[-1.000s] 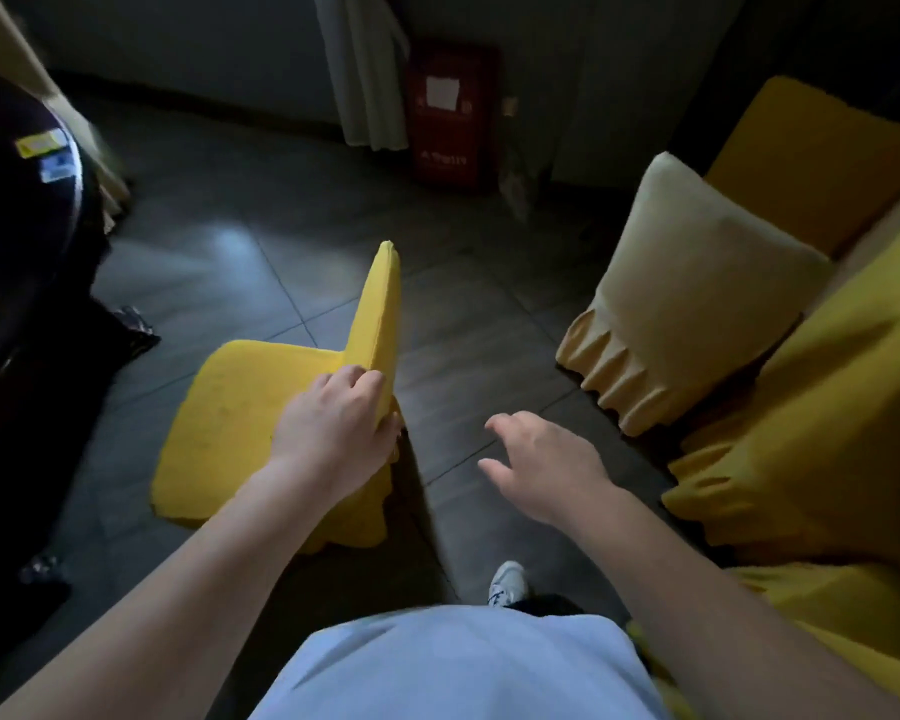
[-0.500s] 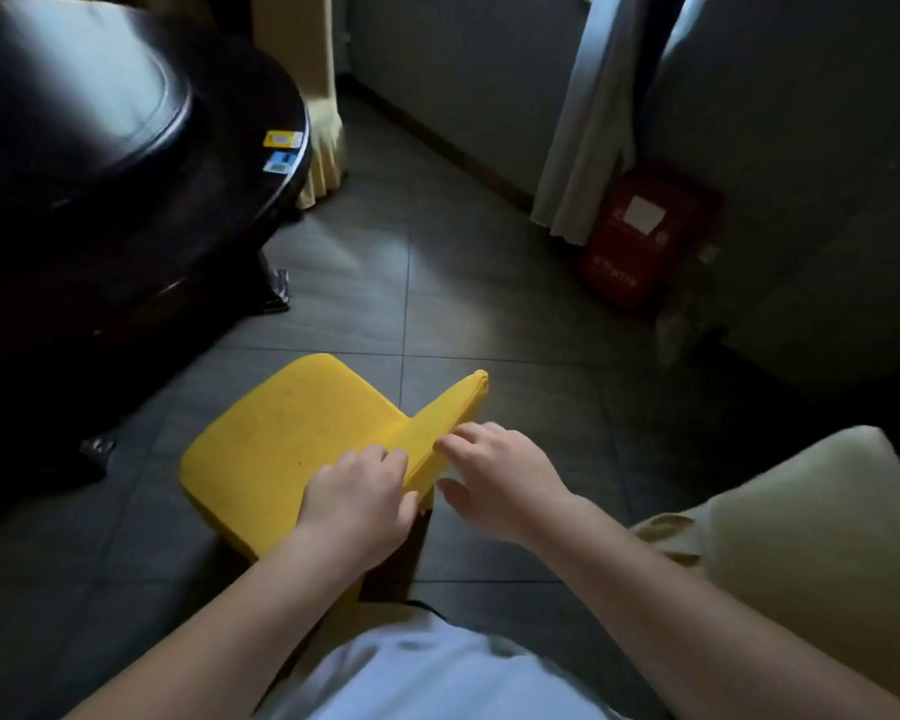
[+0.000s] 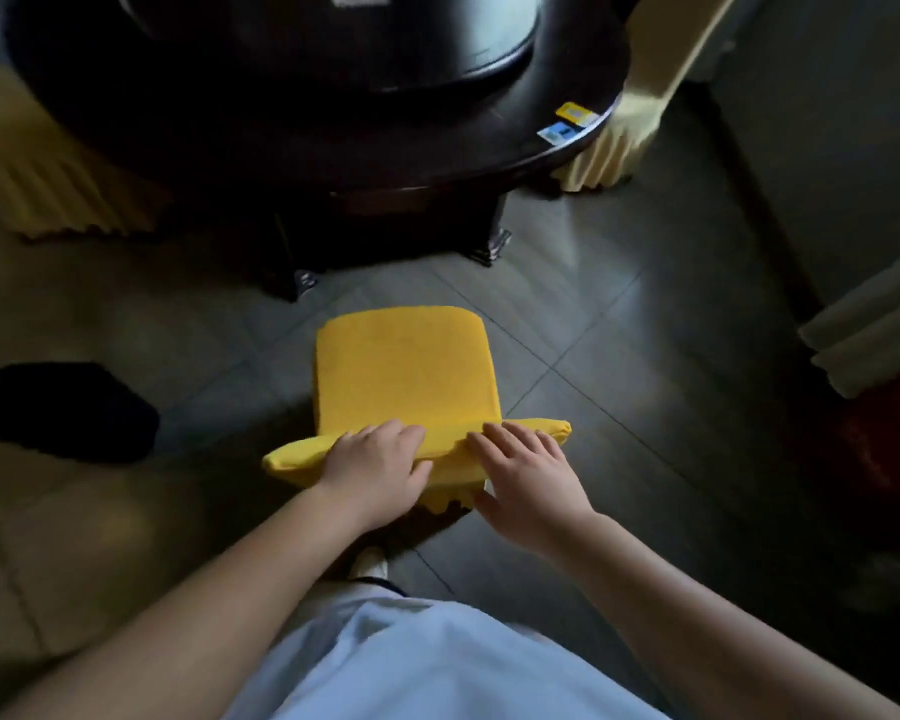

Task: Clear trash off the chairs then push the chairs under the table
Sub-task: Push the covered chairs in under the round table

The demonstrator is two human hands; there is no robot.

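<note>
A chair with a yellow fabric cover (image 3: 404, 374) stands on the dark tiled floor right in front of me, its seat facing the table. Nothing lies on the seat. My left hand (image 3: 372, 472) grips the top edge of the chair's backrest. My right hand (image 3: 528, 478) rests on the same edge a little to the right, fingers laid over it. The dark round table (image 3: 385, 142) is just beyond the chair, its carved base and feet visible underneath. A gap of bare floor separates the seat's front edge from the table's base.
A second yellow-covered chair (image 3: 58, 200) stands at the far left, and a pale covered chair (image 3: 630, 122) beyond the table at the right. A black object (image 3: 63, 413) lies on the floor at left. Curtain hem (image 3: 874, 335) and a red box (image 3: 889, 444) sit at right.
The view has swung so the chair now faces the table squarely. My right hand has come onto the backrest beside my left, and the chair stands closer to the table.
</note>
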